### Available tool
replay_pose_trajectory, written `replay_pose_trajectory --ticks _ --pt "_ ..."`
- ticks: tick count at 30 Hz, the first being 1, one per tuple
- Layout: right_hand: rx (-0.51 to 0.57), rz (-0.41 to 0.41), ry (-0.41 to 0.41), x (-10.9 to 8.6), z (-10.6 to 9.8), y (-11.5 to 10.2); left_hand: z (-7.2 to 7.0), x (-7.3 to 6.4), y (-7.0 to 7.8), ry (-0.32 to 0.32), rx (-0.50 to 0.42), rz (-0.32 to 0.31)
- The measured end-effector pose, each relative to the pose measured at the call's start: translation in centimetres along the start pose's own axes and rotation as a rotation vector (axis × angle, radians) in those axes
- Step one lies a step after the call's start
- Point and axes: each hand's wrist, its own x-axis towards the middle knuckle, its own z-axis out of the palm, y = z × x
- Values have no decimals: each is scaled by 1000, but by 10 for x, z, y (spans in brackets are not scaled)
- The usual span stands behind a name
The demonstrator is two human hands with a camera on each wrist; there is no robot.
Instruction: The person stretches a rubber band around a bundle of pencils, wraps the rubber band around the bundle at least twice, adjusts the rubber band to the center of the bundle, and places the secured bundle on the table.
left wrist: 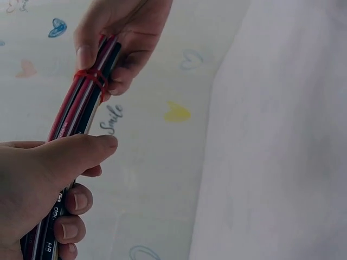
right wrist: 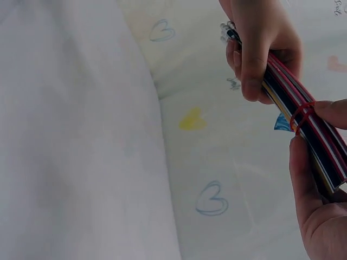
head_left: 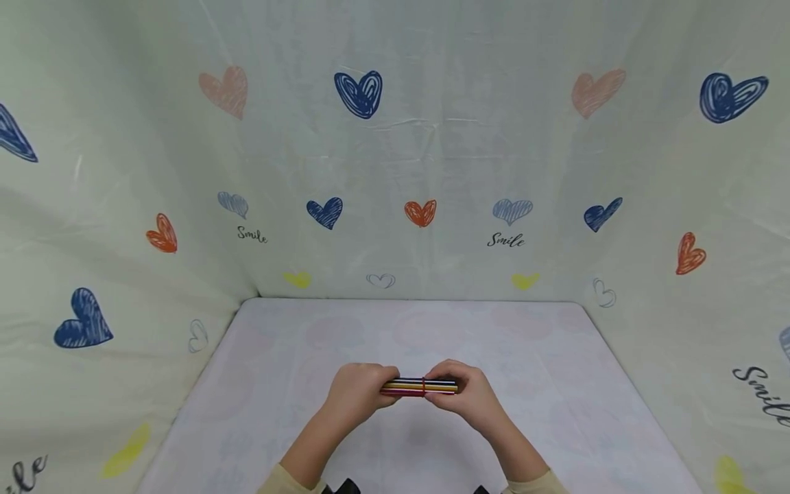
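Note:
A bundle of pencils [head_left: 404,387] with dark, red, yellow and striped sides is held level above the table in the head view. My left hand [head_left: 360,391] grips one end, its fingers wrapped round the bundle in the left wrist view. Toward the other end, a red rubber band [right wrist: 301,115] circles the pencils [right wrist: 282,78] and appears crossed over itself. My right hand [head_left: 464,396] holds that end, thumb and fingers touching the band in the right wrist view. The pencil parts inside both palms are hidden.
Below the hands spreads a pale table [head_left: 432,449] with a faint pattern. A light curtain [head_left: 457,158] printed with hearts and the word Smile hangs behind it and along both sides. Beige sleeves [head_left: 535,482] show at the bottom edge.

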Motion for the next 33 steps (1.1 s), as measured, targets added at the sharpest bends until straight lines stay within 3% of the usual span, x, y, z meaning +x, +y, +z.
replay_pose_trajectory --ticks 6,18,23,29,33 --pt "-17 87 52 2 2 2 1 1 2 -2 37 -9" --pt "-91 126 61 3 5 -2 2 5 10 -18 64 -1" --pt "-102 159 68 1 4 -4 6 6 14 -51 4 -15" --pt "-130 173 88 -4 -4 0 5 9 13 -143 -155 -35" --pt "-131 188 94 -5 -7 4 3 8 11 -148 -228 -20"
